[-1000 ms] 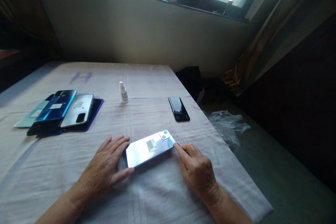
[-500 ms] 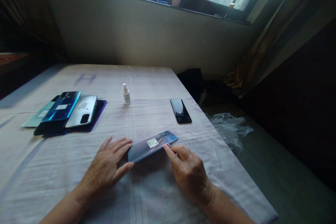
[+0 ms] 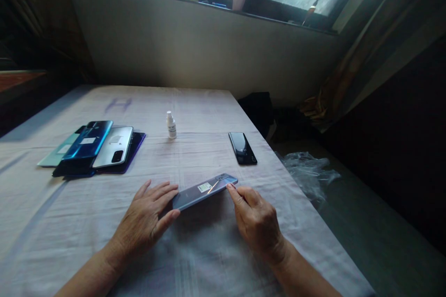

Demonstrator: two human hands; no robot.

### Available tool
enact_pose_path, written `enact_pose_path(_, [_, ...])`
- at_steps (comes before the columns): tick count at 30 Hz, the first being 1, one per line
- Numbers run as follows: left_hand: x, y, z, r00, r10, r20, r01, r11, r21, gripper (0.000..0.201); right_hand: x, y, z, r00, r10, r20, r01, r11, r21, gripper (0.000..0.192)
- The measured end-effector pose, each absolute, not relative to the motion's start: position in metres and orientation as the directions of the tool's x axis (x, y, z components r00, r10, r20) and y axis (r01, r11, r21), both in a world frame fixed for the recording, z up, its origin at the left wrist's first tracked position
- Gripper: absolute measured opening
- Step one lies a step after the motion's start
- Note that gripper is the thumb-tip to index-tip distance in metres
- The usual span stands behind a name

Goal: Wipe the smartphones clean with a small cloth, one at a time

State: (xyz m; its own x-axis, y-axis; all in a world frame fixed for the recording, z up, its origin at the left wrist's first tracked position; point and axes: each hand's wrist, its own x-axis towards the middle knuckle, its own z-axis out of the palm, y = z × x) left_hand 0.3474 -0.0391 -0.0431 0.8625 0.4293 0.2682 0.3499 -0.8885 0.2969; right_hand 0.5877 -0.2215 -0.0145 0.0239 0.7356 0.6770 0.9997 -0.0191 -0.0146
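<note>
A wide tabletop (image 3: 209,260) covered with a pale cloth fills most of the view, and it stands under a window sill. On its far left part lies a group of phones (image 3: 94,148), overlapping each other, blue, silver and purple ones. Near the right edge of the tabletop a black phone (image 3: 243,148) lies flat and alone.

In the near middle is a silver-blue phone (image 3: 205,190) with a small label on its back. It lies across, between the two hands, and its near long edge seems a little raised from the cloth. The left hand (image 3: 146,220) is flat and spread; its fingertips and thumb touch the left end of this phone, so its grip is not closed. The right hand (image 3: 256,222) is loosely curled, and its forefinger tip presses the right end, by the camera corner.

A small white bottle (image 3: 171,125) stands upright behind, well apart from the hands.
</note>
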Motion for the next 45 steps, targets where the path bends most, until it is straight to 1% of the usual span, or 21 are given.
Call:
enact_pose_path(4, [0.348, -0.039, -0.042, 0.857, 0.444, 0.262, 0.359, -0.879, 0.314, 0.05, 0.582, -0.218, -0.012, -0.041, 0.738, 0.674, 0.999, 0.04, 0.016, 0.042])
enact_pose_path(7, [0.349, -0.039, -0.041, 0.852, 0.451, 0.265, 0.361, -0.874, 0.325, 0.05, 0.586, -0.217, -0.013, -0.038, 0.732, 0.68, 0.999, 0.044, 0.008, 0.044])
enact_pose_path(13, [0.35, -0.039, -0.04, 0.85, 0.458, 0.261, 0.366, -0.869, 0.334, 0.052, 0.601, -0.221, -0.016, 0.052, 0.732, 0.679, 0.997, -0.073, 0.002, 0.039])
enact_pose_path(16, [0.35, -0.039, -0.04, 0.851, 0.46, 0.252, 0.37, -0.867, 0.334, 0.051, 0.602, -0.221, -0.016, 0.064, 0.725, 0.686, 0.996, -0.09, 0.002, 0.039])
enact_pose_path(18, [0.35, -0.039, -0.039, 0.853, 0.458, 0.251, 0.368, -0.868, 0.332, 0.051, 0.598, -0.219, -0.016, 0.059, 0.723, 0.689, 0.997, -0.075, -0.006, 0.041])
enact_pose_path(20, [0.351, -0.039, -0.038, 0.854, 0.457, 0.25, 0.367, -0.869, 0.333, 0.052, 0.592, -0.218, -0.016, 0.03, 0.723, 0.69, 1.0, -0.028, -0.013, 0.042])
enact_pose_path(23, [0.351, -0.039, -0.037, 0.851, 0.46, 0.254, 0.369, -0.867, 0.334, 0.053, 0.584, -0.215, -0.015, -0.037, 0.726, 0.687, 0.998, 0.056, -0.005, 0.037])
enact_pose_path(25, [0.351, -0.04, -0.037, 0.849, 0.46, 0.261, 0.368, -0.868, 0.333, 0.052, 0.582, -0.215, -0.015, -0.055, 0.722, 0.69, 0.997, 0.074, 0.001, 0.036])
enact_pose_path(27, [0.351, -0.039, -0.037, 0.848, 0.459, 0.266, 0.366, -0.869, 0.334, 0.052, 0.586, -0.215, -0.015, -0.043, 0.716, 0.697, 0.998, 0.057, 0.004, 0.036])
enact_pose_path(33, [0.35, -0.039, -0.04, 0.849, 0.463, 0.256, 0.364, -0.862, 0.352, 0.052, 0.604, -0.219, -0.016, 0.044, 0.718, 0.694, 0.997, -0.075, 0.014, 0.033])
enact_pose_path(36, [0.349, -0.04, -0.042, 0.85, 0.455, 0.264, 0.357, -0.867, 0.347, 0.051, 0.606, -0.22, -0.014, 0.069, 0.726, 0.685, 0.996, -0.09, -0.004, 0.032])
enact_pose_path(41, [0.347, -0.041, -0.044, 0.861, 0.419, 0.288, 0.332, -0.892, 0.307, 0.053, 0.596, -0.221, -0.015, 0.043, 0.729, 0.683, 0.999, -0.033, -0.027, 0.033])
enact_pose_path(45, [0.345, -0.043, -0.046, 0.865, 0.393, 0.312, 0.317, -0.91, 0.267, 0.054, 0.584, -0.222, -0.015, 0.023, 0.736, 0.677, 0.996, 0.038, -0.076, 0.036])
